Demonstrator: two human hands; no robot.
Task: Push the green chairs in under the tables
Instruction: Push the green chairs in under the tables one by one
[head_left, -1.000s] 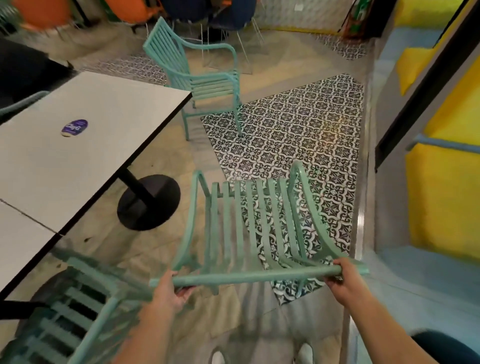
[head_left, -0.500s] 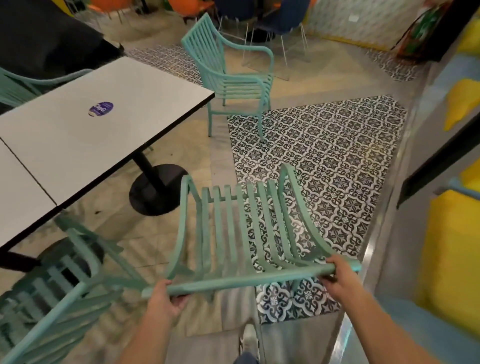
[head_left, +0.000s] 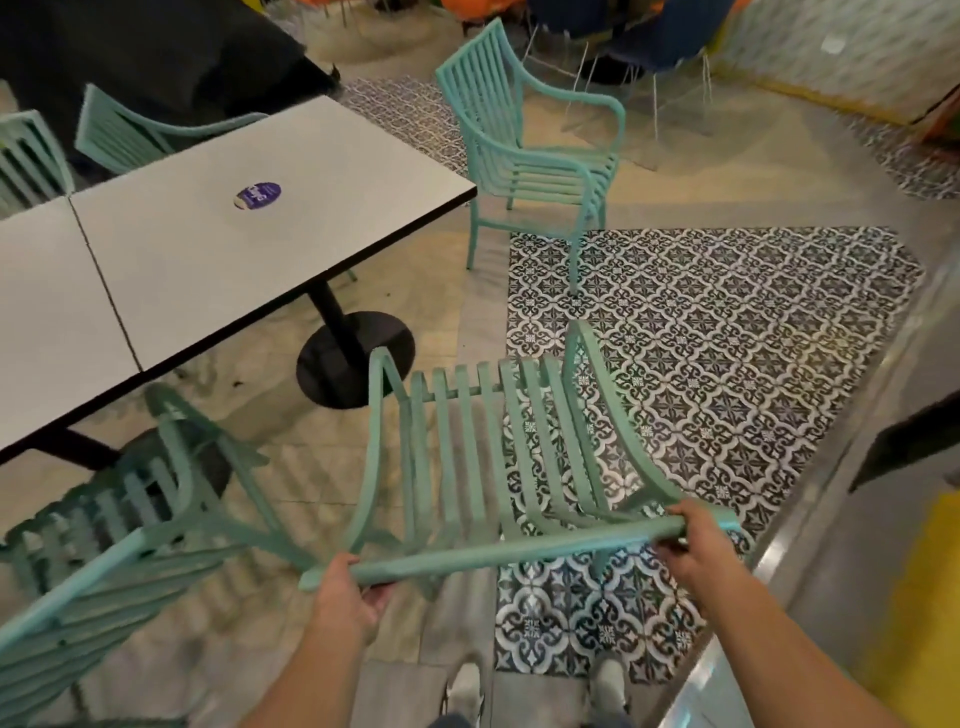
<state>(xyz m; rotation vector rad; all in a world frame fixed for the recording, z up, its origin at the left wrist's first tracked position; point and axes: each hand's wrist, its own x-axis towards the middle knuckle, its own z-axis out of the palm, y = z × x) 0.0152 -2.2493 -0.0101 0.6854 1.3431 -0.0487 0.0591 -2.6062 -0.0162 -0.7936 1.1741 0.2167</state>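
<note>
At the far left edge, two green chair backs (head_left: 111, 130) stand behind the white surface (head_left: 218, 249), which is made of two tops butted together at a seam; a round purple sticker (head_left: 257, 195) lies on the right-hand top. A black pedestal (head_left: 356, 358) carries that top, its round base resting on the beige floor. At lower left, a near chair (head_left: 119, 540) stands beside the front edge of the surface (blurred, so its exact contact with the surface cannot be told). Right of it, the left hand (head_left: 345, 603) has its fingers curled around the left end of the top rail of the held chair (head_left: 483, 457). This chair sits at centre, on the floor just in front of the pedestal and clear of the surface edge, its slatted back curving away from the rail, its right side over the patterned tile (head_left: 727, 364). The right hand (head_left: 696, 545) grips the right end of the same rail, fingers wrapped over it. Two shoes (head_left: 465, 691) show below the rail. Farther back, an armchair (head_left: 535, 156) stands off the right corner of the surface, not tucked in. A yellow panel (head_left: 919, 613) occupies the lower right.
</note>
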